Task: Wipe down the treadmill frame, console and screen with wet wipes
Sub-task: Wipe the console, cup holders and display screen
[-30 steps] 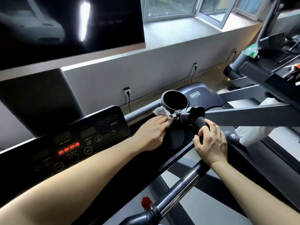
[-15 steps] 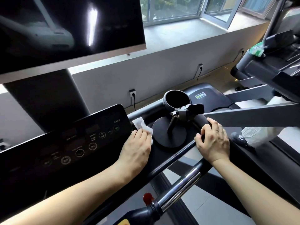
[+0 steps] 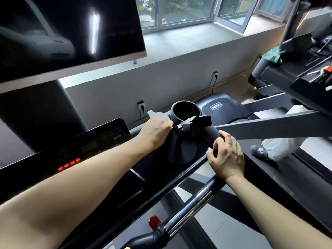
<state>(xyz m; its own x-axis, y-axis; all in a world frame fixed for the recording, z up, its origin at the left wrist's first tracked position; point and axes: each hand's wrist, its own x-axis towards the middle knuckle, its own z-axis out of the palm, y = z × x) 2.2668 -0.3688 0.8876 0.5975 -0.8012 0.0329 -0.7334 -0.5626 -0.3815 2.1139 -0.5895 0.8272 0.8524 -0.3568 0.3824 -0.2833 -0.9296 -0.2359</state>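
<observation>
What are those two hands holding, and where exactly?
Right hand grips the handlebar on its black part. Left hand presses a wet wipe beside the cup holder; grip unclear.

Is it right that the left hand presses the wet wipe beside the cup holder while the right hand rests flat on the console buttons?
Not quite: the head view shows the right hand gripping the black handlebar, not resting on the console buttons. The left hand does press the wet wipe beside the cup holder.

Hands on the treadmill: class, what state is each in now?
Left hand: open, pressing the wet wipe onto the console.
Right hand: closed round the handlebar.
</observation>
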